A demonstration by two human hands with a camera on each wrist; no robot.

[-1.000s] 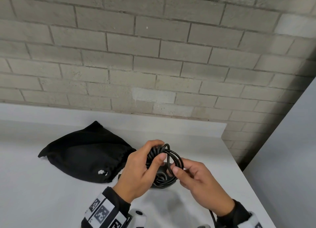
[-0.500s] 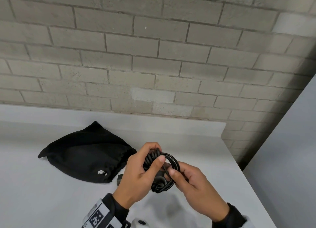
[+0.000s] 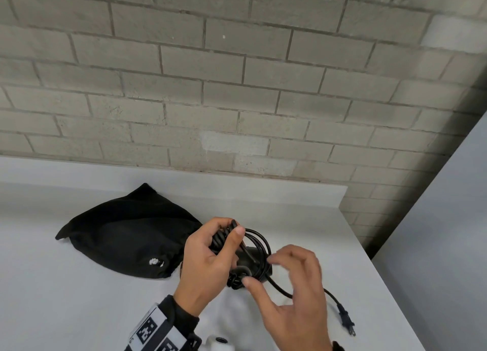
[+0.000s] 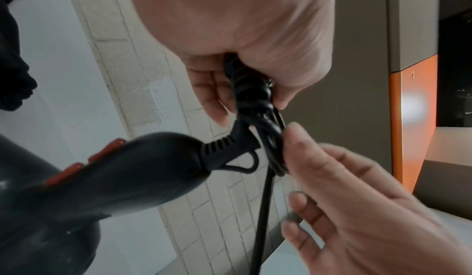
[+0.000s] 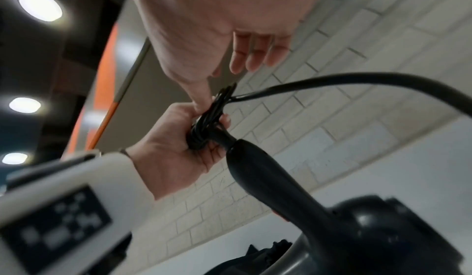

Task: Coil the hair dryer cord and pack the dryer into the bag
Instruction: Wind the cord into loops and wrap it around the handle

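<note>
My left hand (image 3: 210, 253) grips the coiled loops of the black cord (image 3: 259, 241) just above the white table. The black hair dryer (image 3: 254, 257) hangs below the coil; its handle (image 4: 132, 168) carries red switches. My right hand (image 3: 290, 287) is beside the coil with its fingers loosely spread, and its thumb tip touches the bundle (image 5: 207, 125). A loose tail of cord runs right to the plug (image 3: 346, 321), which lies on the table. The black drawstring bag (image 3: 126, 234) lies flat to the left; I cannot see whether its mouth gapes.
A white table (image 3: 79, 311) runs to a low back ledge against a grey brick wall (image 3: 237, 87). The table's right edge drops off next to a pale panel (image 3: 448, 245). A white wrist device (image 3: 220, 345) shows at the bottom.
My right hand has let go of the cord loop and spread its fingers. The plug end now trails on the table to the right. The left hand keeps hold of the coil.
</note>
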